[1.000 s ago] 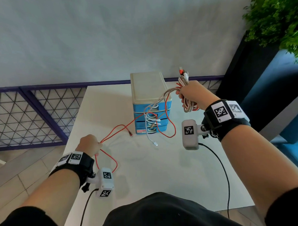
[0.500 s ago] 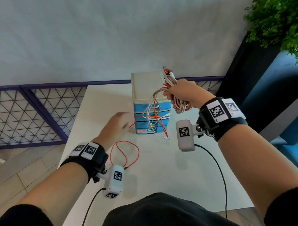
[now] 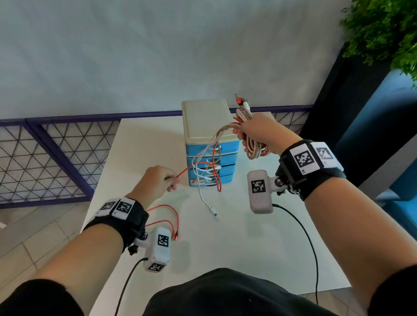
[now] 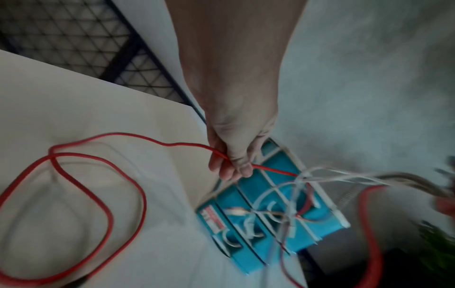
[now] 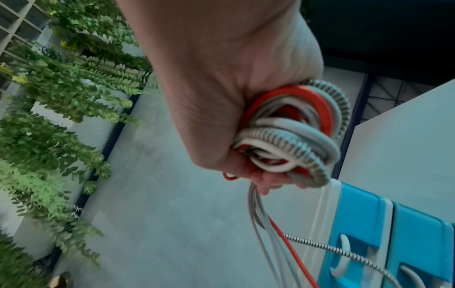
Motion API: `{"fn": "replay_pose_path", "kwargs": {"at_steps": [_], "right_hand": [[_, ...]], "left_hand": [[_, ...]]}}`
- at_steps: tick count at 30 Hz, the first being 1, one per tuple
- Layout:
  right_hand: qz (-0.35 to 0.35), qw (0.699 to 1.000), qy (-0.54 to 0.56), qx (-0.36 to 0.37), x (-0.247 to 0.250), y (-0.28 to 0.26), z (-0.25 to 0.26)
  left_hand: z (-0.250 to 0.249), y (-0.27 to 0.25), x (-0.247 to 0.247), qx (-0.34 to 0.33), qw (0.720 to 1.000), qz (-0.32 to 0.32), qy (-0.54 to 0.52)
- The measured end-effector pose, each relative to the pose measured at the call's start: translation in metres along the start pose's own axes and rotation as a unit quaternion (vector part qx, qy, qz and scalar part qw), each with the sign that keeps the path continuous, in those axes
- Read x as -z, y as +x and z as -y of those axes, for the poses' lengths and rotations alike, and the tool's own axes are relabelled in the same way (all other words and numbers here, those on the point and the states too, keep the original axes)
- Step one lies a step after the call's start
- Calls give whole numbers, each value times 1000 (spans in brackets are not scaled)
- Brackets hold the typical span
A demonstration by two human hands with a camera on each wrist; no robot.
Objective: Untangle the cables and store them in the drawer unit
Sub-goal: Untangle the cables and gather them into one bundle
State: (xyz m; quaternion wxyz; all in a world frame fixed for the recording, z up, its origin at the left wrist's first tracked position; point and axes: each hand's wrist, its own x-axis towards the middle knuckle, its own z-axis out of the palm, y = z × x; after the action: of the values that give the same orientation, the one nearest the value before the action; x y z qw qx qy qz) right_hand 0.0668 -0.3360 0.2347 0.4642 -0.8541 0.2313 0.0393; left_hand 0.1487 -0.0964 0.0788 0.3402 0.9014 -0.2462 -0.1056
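Note:
A small drawer unit with a cream top and several blue drawers stands on the white table. My right hand grips a tangled bundle of cables, red, white and braided, held up beside the unit's top. Strands hang from the bundle across the drawer fronts. My left hand pinches the thin red cable just left of the unit. Behind that hand the red cable lies in loops on the table. A white cable end dangles onto the table in front of the unit.
A purple mesh railing runs along the table's far and left side. A dark planter with green leaves stands at the right, with blue seating below it. Black wires trail from the wrist cameras over the table's near edge.
My left hand reached from the table's left side to the drawer unit and took hold of the red cable there. The right hand shifted slightly, still holding the bundle.

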Motion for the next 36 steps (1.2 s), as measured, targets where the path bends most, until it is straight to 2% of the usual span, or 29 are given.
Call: {"fn": "replay_pose_path", "kwargs": {"at_steps": [8, 19, 21, 23, 26, 29, 33, 36], "right_hand": [[-26, 998, 45, -25, 14, 1, 4], [-31, 998, 44, -30, 8, -2, -1], [-16, 999, 32, -21, 7, -3, -2], [1, 999, 32, -12, 6, -5, -1], [22, 999, 23, 4, -1, -8, 2], [46, 999, 15, 15, -6, -10, 7], [39, 999, -2, 17, -3, -12, 10], [21, 1000, -17, 10, 2, -14, 7]], "left_hand": [[55, -20, 0, 137, 985, 50, 87], [55, -25, 0, 271, 951, 86, 122], [48, -23, 3, 251, 946, 108, 172], [42, -17, 2, 171, 957, 103, 210], [15, -7, -3, 26, 992, 66, 107], [-16, 9, -9, -60, 998, -5, 1], [-33, 16, -10, -74, 997, 0, -2], [-30, 14, -12, -59, 998, -26, -13]]}}
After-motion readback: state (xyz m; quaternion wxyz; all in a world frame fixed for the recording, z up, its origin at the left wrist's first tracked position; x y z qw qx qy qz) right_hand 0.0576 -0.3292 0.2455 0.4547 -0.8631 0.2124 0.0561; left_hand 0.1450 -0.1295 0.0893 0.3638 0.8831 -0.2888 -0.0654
